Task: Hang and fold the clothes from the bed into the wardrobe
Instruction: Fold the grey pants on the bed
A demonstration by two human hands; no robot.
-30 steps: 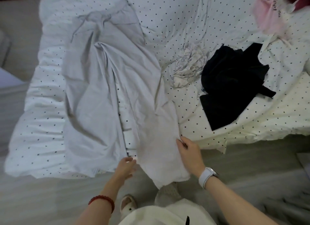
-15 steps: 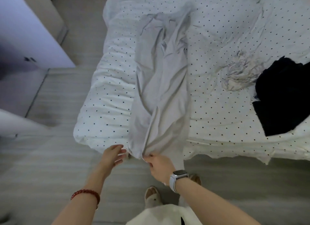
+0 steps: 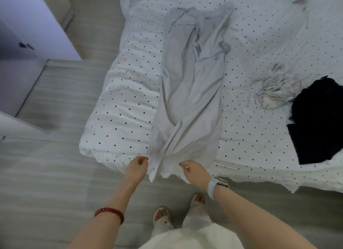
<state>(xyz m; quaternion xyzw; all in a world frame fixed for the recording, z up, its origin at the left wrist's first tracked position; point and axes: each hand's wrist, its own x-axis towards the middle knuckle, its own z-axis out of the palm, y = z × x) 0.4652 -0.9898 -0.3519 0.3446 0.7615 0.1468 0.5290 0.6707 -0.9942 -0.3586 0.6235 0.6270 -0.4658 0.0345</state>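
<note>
Both hems pinched, left hand [image 3: 137, 167] and right hand [image 3: 194, 170] gripping grey trousers [image 3: 187, 93] laid toward 12 o'clock on polka-dot bed [image 3: 120, 107]: keep legs stacked, pull taut, smooth wrinkles, fold hems upward.

Trousers [image 3: 187, 100] on bed [image 3: 120, 109], left of top [image 3: 319, 119]

Matt, creased grey cloth trousers [image 3: 187, 93] on soft dotted cotton bedsheet [image 3: 126, 104].
</note>
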